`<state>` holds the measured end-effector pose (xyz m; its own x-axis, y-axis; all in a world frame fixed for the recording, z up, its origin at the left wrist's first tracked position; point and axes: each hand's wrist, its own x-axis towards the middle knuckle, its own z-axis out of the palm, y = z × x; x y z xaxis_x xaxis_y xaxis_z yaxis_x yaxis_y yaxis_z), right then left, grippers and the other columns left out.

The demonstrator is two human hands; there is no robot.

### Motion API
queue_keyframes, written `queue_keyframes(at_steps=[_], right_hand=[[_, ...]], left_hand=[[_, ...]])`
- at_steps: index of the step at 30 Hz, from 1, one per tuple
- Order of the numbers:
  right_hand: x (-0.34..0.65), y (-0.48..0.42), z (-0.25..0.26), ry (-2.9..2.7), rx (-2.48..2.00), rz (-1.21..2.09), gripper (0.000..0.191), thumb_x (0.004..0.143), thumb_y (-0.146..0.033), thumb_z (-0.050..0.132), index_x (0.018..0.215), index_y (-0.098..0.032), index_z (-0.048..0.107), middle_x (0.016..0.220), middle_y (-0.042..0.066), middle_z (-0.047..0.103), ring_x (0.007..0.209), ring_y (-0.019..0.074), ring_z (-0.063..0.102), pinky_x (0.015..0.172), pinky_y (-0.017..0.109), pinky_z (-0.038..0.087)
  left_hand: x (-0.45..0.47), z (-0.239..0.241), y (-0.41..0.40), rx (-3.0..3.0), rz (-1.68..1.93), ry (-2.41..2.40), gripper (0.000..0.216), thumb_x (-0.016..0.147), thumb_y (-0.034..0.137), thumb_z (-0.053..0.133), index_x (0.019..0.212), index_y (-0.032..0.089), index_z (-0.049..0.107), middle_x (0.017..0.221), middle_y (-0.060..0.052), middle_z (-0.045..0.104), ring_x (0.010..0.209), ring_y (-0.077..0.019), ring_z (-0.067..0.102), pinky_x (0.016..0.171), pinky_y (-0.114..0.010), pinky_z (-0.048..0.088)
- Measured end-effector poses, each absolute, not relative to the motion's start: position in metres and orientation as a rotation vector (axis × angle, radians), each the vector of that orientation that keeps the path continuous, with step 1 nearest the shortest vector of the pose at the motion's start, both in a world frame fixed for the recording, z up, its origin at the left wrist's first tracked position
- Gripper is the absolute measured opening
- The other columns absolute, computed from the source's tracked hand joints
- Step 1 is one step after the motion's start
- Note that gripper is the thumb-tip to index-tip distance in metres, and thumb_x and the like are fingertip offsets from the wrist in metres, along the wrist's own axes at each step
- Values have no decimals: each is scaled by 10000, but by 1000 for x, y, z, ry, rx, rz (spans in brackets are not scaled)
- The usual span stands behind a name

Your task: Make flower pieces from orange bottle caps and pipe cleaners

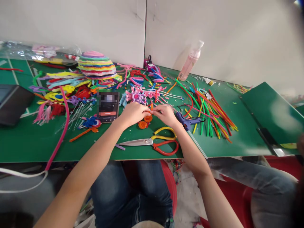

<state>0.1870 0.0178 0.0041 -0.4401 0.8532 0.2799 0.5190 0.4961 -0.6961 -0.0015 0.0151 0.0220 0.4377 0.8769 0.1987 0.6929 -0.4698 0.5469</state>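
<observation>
My left hand [133,113] and my right hand [165,114] meet over the green table [28,142], fingers pinched together on a small orange pipe-cleaner piece [150,109] held between them. Two orange coiled discs [145,122] lie on the table right under my hands. Scissors [156,141] with red and yellow handles rest just in front of my wrists, blades pointing left. A purple glue gun [187,121] lies beside my right hand.
A phone [108,106] lies left of my left hand. Long coloured pipe cleaners [210,110] spread at right, a stacked rainbow pile [97,66] and pink bottle [190,61] at the back. A dark box [13,103] sits far left. Another person's knee [261,186] shows lower right.
</observation>
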Motion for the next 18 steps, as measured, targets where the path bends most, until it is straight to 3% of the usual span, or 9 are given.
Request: queue_keyframes(at_steps=[3,7,13,18], right_hand=[[188,17,4,-2249,-1143,612,280,878,-403,530,723,-194,632,687,5,621,618,117,515,595,242,338],[186,14,2,-2322,-1159,476,213,897,-312,491,734,-193,558,731,22,577,646,132,486,601,256,318],[175,13,-3,-1927,-1236,380,209,923,-310,408,735,-219,409,739,11,479,675,142,447,628,269,337],[162,6,-5,-1661,-1204,445,275,936,-384,385,716,-220,373,687,-25,433,629,114,405,627,258,359]], left_hand=[[-1,23,14,2369,598,1334,163,762,335,641,630,261,701,511,-25,614,566,-221,595,618,-303,380],[0,22,14,2323,674,1327,118,759,350,657,751,243,708,612,-34,676,617,-226,627,642,-305,410],[7,20,13,1761,1174,1269,348,829,475,557,856,170,724,817,-76,732,770,-215,673,713,-292,482],[22,16,5,1216,1210,1041,460,610,520,764,852,129,738,754,-52,715,720,-186,654,689,-283,523]])
